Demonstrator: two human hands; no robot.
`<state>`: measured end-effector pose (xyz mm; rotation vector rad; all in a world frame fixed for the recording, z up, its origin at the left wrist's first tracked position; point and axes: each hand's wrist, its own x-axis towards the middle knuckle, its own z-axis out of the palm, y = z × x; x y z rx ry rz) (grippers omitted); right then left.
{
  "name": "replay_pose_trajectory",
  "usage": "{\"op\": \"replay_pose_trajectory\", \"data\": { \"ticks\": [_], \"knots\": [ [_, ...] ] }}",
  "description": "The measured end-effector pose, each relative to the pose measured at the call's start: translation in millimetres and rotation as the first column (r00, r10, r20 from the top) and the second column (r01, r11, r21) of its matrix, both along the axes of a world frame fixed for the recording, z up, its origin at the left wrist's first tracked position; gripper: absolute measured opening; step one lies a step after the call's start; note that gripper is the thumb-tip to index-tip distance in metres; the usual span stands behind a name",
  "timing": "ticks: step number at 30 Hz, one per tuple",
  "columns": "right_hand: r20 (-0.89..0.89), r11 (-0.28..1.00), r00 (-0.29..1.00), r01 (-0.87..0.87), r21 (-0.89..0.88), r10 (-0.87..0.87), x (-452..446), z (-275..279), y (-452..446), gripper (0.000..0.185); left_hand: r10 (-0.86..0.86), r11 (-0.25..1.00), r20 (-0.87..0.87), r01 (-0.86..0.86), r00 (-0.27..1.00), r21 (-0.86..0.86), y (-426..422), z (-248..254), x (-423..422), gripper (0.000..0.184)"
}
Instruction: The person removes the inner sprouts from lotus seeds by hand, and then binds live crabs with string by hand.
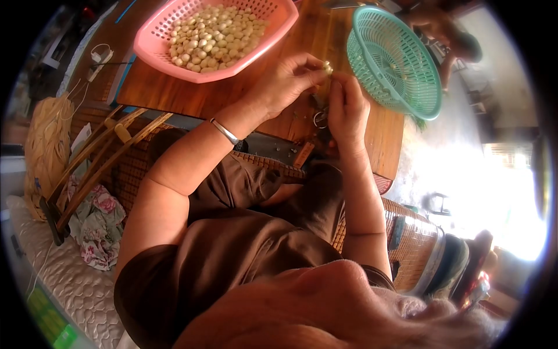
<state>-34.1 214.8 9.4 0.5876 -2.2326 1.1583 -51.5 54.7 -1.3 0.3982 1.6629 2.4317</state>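
My left hand [299, 78] pinches a small pale yellowish seed [327, 67] between thumb and fingertips, above the table. Close beside it, my right hand [349, 109] is closed with its thumb and forefinger pressed together near the seed. What the right fingers hold, if anything, I cannot make out. A pink plastic basket [142, 46] with holes in its sides stands left of my hands, holding a heap of pale round seeds [212, 36] like the pinched one. To the right is a green plastic basket [381, 78] with a few small pale bits inside.
Under the baskets is a brown wooden table [174, 96], with a metal ring [319, 119] and small dark scraps below my hands. Crutch-like wooden poles [110, 157] and a woven bag [46, 151] stand at the left. Another person [444, 35] is beyond the green basket.
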Motion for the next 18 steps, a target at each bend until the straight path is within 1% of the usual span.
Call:
{"op": "replay_pose_trajectory", "data": {
  "ticks": [3, 5, 8, 9, 11, 12, 13, 15, 17, 18],
  "knots": [
    [-0.017, 1.0, 1.0, -0.014, -0.013, 0.014, -0.5, -1.0, -0.3, 0.015, -0.006, 0.999, -0.021, 0.005, 1.0, -0.033, 0.1, 0.0, 0.5, 0.019],
    [-0.018, 0.999, 1.0, -0.02, -0.025, 0.02, -0.4, 0.0, -0.3, 0.016, -0.008, 1.0, -0.014, 0.009, 1.0, 0.014, 0.6, -0.5, 0.4, 0.019],
    [-0.009, 1.0, 1.0, -0.018, 0.005, 0.018, -0.6, 2.7, -1.2, 0.017, 0.008, 0.998, 0.0, -0.008, 1.0, 0.062, -0.3, 0.6, -0.3, 0.02],
    [-0.037, 1.0, 0.999, -0.021, -0.005, 0.021, -1.1, 2.3, -2.3, 0.017, 0.009, 0.998, 0.0, -0.009, 1.0, 0.063, -0.2, 1.2, -0.3, 0.02],
    [-0.063, 1.0, 0.998, -0.025, -0.014, 0.024, -0.4, 2.2, -2.8, 0.018, 0.111, 0.989, -0.014, -0.109, 0.994, 0.104, 0.7, 3.3, -0.1, 0.021],
    [0.013, 1.0, 1.0, -0.009, -0.007, 0.009, 1.7, 3.3, -1.8, 0.018, 0.111, 0.988, -0.013, -0.11, 0.994, 0.104, 0.2, 4.9, 0.4, 0.021],
    [0.089, 1.0, 0.996, 0.008, 0.002, -0.008, 3.2, 4.2, -1.3, 0.018, 0.144, 0.986, -0.034, -0.14, 0.989, 0.093, -0.3, 6.8, 1.0, 0.02],
    [0.085, 1.0, 0.996, 0.019, -0.015, -0.018, 3.8, 5.0, -2.2, 0.018, 0.174, 0.982, -0.054, -0.169, 0.983, 0.083, -0.7, 5.6, 0.2, 0.02],
    [0.082, 0.999, 0.996, 0.033, -0.029, -0.03, 3.3, 3.9, -2.0, 0.017, 0.182, 0.981, -0.146, -0.19, 0.972, -0.043, -0.7, 0.4, -2.7, 0.018],
    [0.029, 0.999, 0.999, 0.043, -0.029, -0.042, 1.8, 2.0, -1.6, 0.017, 0.18, 0.981, -0.144, -0.188, 0.973, -0.041, -0.1, -0.4, -3.5, 0.018]
  ]
}}
